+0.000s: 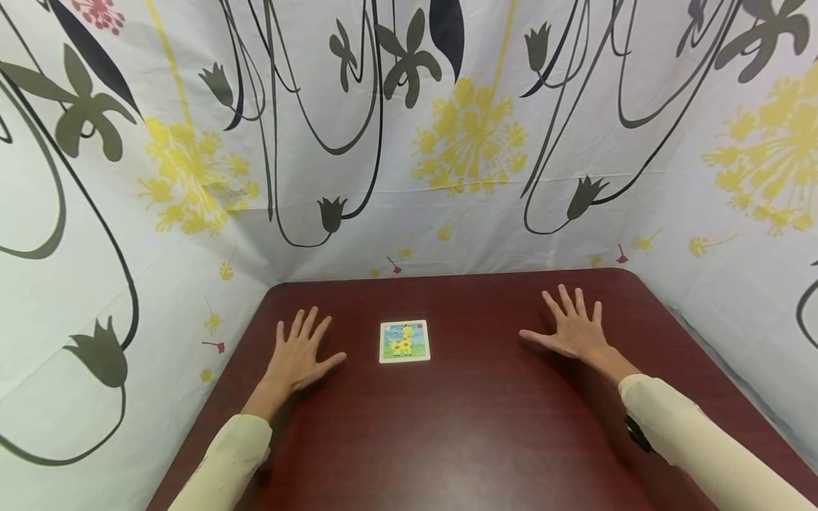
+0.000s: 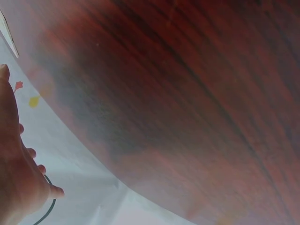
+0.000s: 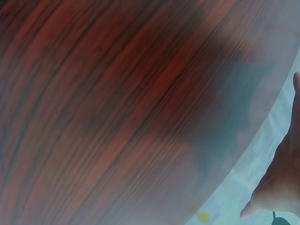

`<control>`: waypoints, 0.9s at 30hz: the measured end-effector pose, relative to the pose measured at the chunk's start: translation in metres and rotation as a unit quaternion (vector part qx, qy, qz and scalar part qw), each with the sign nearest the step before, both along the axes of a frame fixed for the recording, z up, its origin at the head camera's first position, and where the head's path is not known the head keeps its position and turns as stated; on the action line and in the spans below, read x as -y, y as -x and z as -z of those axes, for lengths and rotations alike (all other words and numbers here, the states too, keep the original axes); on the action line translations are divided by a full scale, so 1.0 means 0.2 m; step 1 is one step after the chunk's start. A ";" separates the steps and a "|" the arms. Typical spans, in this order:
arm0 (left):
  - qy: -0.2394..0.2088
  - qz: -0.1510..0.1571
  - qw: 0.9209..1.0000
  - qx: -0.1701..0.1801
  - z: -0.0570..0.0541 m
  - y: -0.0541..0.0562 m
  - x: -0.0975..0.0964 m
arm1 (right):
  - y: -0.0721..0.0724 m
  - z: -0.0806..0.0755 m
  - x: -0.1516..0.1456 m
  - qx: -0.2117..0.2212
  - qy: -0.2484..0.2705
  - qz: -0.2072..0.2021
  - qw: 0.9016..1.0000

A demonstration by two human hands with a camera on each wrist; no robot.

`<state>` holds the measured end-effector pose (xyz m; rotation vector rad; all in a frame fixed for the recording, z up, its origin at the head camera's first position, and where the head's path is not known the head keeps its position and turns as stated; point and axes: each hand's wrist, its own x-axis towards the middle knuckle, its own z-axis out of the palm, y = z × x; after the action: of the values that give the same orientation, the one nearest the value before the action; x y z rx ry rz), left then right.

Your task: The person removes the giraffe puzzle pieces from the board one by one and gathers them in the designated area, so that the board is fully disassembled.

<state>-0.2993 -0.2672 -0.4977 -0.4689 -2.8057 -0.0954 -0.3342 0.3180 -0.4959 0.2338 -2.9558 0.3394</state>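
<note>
A small square picture puzzle (image 1: 405, 341) with a white border lies flat on the dark red table (image 1: 447, 426); it shows a yellow giraffe on blue and green. To its left, my left hand (image 1: 300, 358) is spread over the tabletop with its thumb toward the puzzle. My right hand (image 1: 575, 330), fingers fanned out, is farther off on the right side. Neither hand holds anything. In the left wrist view the left hand (image 2: 18, 159) shows at the left edge above the wood grain, and in the right wrist view the right hand (image 3: 281, 168) shows at the right edge.
White fabric (image 1: 383, 177) printed with grey stems and yellow flowers hangs behind the table and along both sides, close to its edges. Light sleeves (image 1: 224, 461) cover both forearms, and a dark band (image 1: 637, 434) shows at the right wrist.
</note>
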 end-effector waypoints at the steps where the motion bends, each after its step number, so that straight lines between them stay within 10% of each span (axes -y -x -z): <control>1: 0.000 0.002 1.000 0.000 0.00 0.00 0.00 | 0.00 0.00 0.01 0.002 -0.002 -0.001 1.000; 27: -0.003 0.046 0.998 0.049 0.01 0.04 -0.17 | 0.07 0.02 0.24 -0.005 0.012 -0.032 0.999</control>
<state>-0.3071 -0.2340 -0.5005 -0.6075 -2.8786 -0.1507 -0.3475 0.2695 -0.4999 0.3281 -2.9375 0.3797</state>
